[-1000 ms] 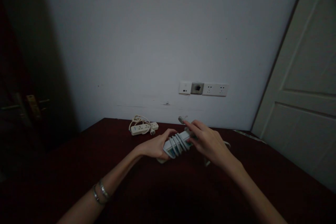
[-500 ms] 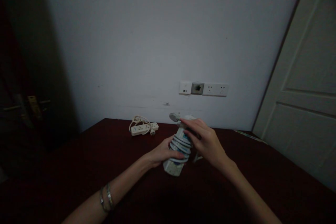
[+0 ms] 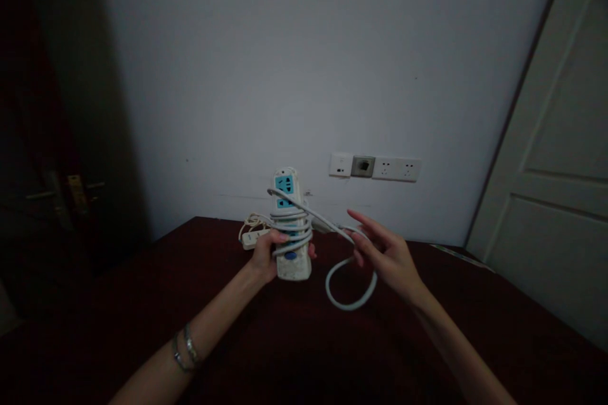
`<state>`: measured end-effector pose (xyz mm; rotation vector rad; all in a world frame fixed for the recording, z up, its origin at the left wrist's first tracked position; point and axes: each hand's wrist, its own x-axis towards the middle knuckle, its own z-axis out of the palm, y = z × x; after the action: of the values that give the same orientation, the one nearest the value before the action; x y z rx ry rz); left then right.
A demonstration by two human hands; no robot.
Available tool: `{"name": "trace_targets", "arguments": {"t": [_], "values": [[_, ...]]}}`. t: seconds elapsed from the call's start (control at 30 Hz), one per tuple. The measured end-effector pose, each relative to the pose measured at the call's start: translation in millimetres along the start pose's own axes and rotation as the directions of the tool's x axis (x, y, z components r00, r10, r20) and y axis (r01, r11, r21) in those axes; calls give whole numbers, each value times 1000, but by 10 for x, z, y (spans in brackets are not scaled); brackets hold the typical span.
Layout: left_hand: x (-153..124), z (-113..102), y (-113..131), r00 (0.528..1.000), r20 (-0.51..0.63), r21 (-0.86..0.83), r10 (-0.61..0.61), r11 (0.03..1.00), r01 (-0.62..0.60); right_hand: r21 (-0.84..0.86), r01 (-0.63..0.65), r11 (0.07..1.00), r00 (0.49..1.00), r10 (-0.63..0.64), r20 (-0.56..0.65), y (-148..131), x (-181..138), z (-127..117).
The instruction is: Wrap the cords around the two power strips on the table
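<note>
Upright above the table, a white power strip (image 3: 298, 269) with blue sockets faces me, its white cord (image 3: 291, 226) wound several times around its middle. My left hand (image 3: 268, 256) is closed around the strip's lower part, thumb across the front. To the right, my right hand (image 3: 382, 252) pinches the free length of the cord, with the index finger stretched out. That length runs from the strip's upper part to the fingers, and a loop of it hangs below them. I cannot make out the plug clearly.
A second, smaller white power strip (image 3: 253, 239) with its cord lies on the dark red table (image 3: 228, 304) near the wall, partly hidden behind my left hand. Wall sockets (image 3: 396, 169) sit above the table's back edge. A flat strip-like object (image 3: 460, 258) lies at the right edge.
The power strip has moved left and up and turned its sockets toward me. My right hand has drawn a length of cord out to the right, now hanging in a loop.
</note>
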<state>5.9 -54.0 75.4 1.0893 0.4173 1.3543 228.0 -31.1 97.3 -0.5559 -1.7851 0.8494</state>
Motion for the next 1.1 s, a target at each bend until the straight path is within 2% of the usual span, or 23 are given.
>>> {"name": "trace_targets", "arguments": {"t": [0.13, 0.2, 0.3, 0.37, 0.43, 0.5, 0.53, 0.63, 0.7, 0.73, 0.77, 0.8, 0.83, 0.9, 0.93, 1.0, 1.1], "values": [[-33, 40, 93, 995, 99, 59, 0, 998, -6, -83, -65, 994, 996, 70, 57, 85, 44, -123], [-34, 70, 133, 997, 77, 109, -15, 994, 6, -172, -89, 981, 990, 106, 97, 106, 58, -247], [10, 62, 182, 994, -107, 248, -36, 967, 62, -218, -104, 970, 990, 122, 74, 63, 54, -458], [63, 11, 188, 969, -245, 369, -10, 924, 103, -201, -97, 975, 994, 104, 28, -32, 30, -558], [117, -59, 157, 947, -321, 459, 30, 880, 127, -190, -65, 980, 997, 74, 37, -169, -10, -573], [160, -117, 96, 937, -349, 487, 33, 860, 151, -193, -5, 981, 984, 39, 172, -317, -61, -485], [175, -135, 60, 935, -355, 481, 19, 861, 165, -190, 33, 981, 962, 20, 273, -385, -87, -409], [192, -144, -20, 933, -361, 443, -16, 877, 187, -148, 103, 984, 821, 0, 571, -534, -144, -161], [183, -126, -23, 941, -339, 422, -28, 889, 178, -134, 90, 987, 718, 29, 695, -577, -150, -100], [173, -113, -8, 948, -317, 408, -38, 897, 172, -144, 83, 986, 682, 49, 729, -581, -144, -129], [160, -98, 17, 955, -291, 391, -53, 905, 169, -163, 81, 983, 670, 67, 739, -571, -134, -199], [145, -82, 46, 963, -261, 374, -70, 912, 168, -188, 81, 979, 680, 83, 729, -548, -121, -307], [128, -65, 77, 970, -226, 359, -89, 918, 168, -223, 86, 971, 712, 97, 696, -513, -107, -443], [88, -28, 127, 979, -158, 346, -126, 922, 174, -275, 43, 960, 811, 128, 571, -411, -81, -741], [67, -8, 143, 983, -120, 346, -138, 923, 172, -297, 16, 955, 834, 151, 530, -348, -69, -876], [21, 32, 158, 988, -22, 339, -153, 928, 152, -350, -42, 936, 815, 234, 529, -210, -46, -1061], [-51, 98, 183, 975, 158, 322, -155, 942, 98, -426, -147, 893, 754, 380, 536, -15, -6, -1089]]}}
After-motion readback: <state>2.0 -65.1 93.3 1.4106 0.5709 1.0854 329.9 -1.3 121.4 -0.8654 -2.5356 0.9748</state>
